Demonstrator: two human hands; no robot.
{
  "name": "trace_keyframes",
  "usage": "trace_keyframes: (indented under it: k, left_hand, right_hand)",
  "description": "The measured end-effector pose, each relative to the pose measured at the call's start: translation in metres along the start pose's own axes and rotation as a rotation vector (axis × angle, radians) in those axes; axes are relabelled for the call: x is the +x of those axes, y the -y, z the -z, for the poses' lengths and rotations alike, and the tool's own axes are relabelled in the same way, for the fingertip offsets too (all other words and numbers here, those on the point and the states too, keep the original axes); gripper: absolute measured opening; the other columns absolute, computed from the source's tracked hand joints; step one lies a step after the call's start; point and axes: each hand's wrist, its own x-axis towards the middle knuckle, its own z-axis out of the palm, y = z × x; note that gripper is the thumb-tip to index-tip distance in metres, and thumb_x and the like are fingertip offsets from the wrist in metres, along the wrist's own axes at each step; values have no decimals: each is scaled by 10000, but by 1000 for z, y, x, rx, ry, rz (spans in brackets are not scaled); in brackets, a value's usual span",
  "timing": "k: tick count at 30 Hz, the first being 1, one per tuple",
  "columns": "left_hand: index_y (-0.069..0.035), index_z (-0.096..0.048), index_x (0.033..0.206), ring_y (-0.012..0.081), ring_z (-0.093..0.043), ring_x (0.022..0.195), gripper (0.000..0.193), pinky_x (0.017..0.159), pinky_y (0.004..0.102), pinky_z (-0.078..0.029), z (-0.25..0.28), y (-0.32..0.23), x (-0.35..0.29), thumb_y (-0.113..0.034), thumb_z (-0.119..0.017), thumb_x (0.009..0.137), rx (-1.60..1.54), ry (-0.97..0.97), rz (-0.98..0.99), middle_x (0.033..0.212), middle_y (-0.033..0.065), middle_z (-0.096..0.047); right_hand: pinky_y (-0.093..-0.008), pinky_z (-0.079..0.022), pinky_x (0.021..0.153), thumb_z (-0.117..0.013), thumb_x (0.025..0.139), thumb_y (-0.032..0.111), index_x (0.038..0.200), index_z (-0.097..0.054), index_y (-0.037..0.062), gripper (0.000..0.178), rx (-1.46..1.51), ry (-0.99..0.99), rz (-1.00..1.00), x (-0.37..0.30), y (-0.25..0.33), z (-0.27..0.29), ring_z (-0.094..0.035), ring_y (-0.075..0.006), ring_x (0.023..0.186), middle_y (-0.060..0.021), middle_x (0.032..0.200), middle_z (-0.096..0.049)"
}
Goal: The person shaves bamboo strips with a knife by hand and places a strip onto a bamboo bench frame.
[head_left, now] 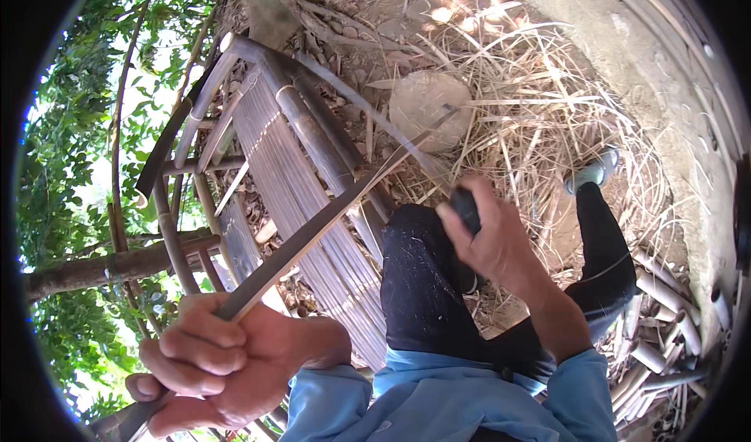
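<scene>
My left hand (pixel 227 364) is closed around a long, dark bamboo strip (pixel 301 246), gripping it low down. The strip slants up and to the right, and its far end looks split into thin parts. In my right hand (pixel 504 242) is the dark handle of a long-bladed knife (pixel 352 94). Its slightly blurred blade points up and to the left, crossing the strip near the far end. Whether the blade is in the split or merely over the strip, I cannot tell. Part of the handle is hidden by my fingers.
A slatted bamboo bench (pixel 285 160) stands to the left. Beyond the blade lies a round flat block (pixel 430 109), beside a heap of pale shavings (pixel 540 90). Cut bamboo pieces (pixel 665 317) are piled at the right. My foot (pixel 592 170) rests at the shavings' edge.
</scene>
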Motion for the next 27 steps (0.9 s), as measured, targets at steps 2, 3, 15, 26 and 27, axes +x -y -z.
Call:
trace_keyframes:
  k: [2, 3, 15, 26, 27]
  left_hand:
    - [-64, -550, 938, 90, -280, 450, 416, 410, 265, -266, -3, -5, -10, -463, -534, 1057, 74, -79, -35, 630, -16, -398]
    - [-68, -551, 938, 90, -286, 453, 415, 414, 268, -269, -8, -8, -14, -464, -529, 1058, 103, -103, -33, 632, -13, -401]
    - [-74, -523, 896, 102, -304, 488, 410, 473, 278, -250, -8, -21, -22, -451, -549, 1054, 196, -137, -7, 621, -9, -355]
    - [-119, -473, 814, 104, -309, 472, 346, 464, 279, -286, 10, -9, -5, -355, -625, 1016, 192, -191, 25, 597, -30, -360]
    - [-124, -469, 802, 104, -309, 469, 346, 461, 280, -292, 12, -9, -2, -348, -619, 1019, 209, -222, 23, 598, -30, -362]
  right_hand:
    - [-370, -568, 505, -681, 978, 250, 1104, -532, 8, 311, 91, -55, 170, -10, 43, 7, -706, -286, 596, -167, 794, -683]
    - [-375, -573, 515, -688, 972, 250, 1103, -533, 12, 312, 144, -85, 253, -15, 55, 8, -710, -297, 608, -173, 813, -687]
    - [-414, -557, 516, -719, 952, 222, 1059, -560, 14, 282, -87, -22, 69, -13, 1, -36, -696, -345, 618, -175, 770, -682]
    - [-362, -535, 456, -678, 981, 240, 969, -561, 48, 225, -122, 51, 19, 1, -66, -48, -646, -229, 530, -116, 740, -637]
    - [-362, -532, 449, -671, 986, 242, 976, -555, 43, 230, -84, 75, 63, 2, -51, -46, -638, -227, 521, -118, 742, -636]
